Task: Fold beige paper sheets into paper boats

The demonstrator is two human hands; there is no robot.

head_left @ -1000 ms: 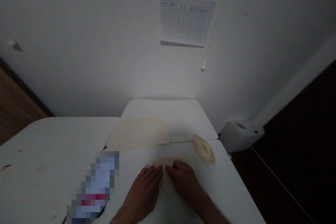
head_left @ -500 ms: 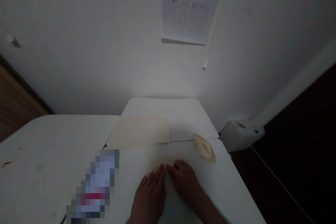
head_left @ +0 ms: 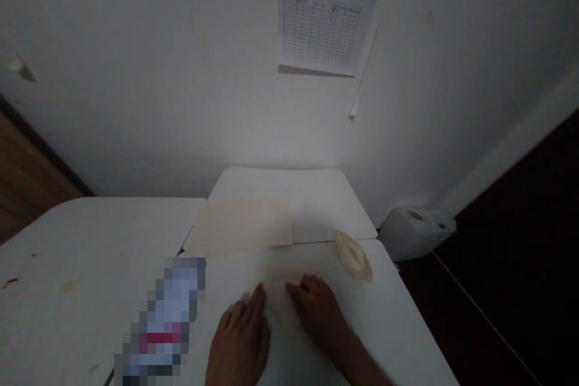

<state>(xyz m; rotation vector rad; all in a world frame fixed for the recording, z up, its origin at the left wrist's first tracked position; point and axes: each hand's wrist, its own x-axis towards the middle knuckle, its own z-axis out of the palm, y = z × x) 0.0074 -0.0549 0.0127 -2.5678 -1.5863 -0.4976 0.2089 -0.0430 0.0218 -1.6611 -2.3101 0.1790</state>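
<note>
A thin cream sheet of paper, partly folded with a pointed lower end, lies on the white table. Along its left side rests my left hand, open, fingers stretched forward and the index fingertip at the paper's edge. My right hand is closed with curled fingers, its tips pressing the paper's right part against the tabletop and covering some of it. Beyond that hand, to the right, sits a folded paper boat of similar cream paper, apart from both hands.
Flat cream sheets lie across the far left of the tabletops. A blurred-out object is left of my hands. Another white table adjoins on the left. A white plastic container stands right of the table; a printed chart hangs on the wall.
My left hand has slid left and slightly toward me, away from my right hand, uncovering the folded part of the paper. My right hand has stayed nearly in place.
</note>
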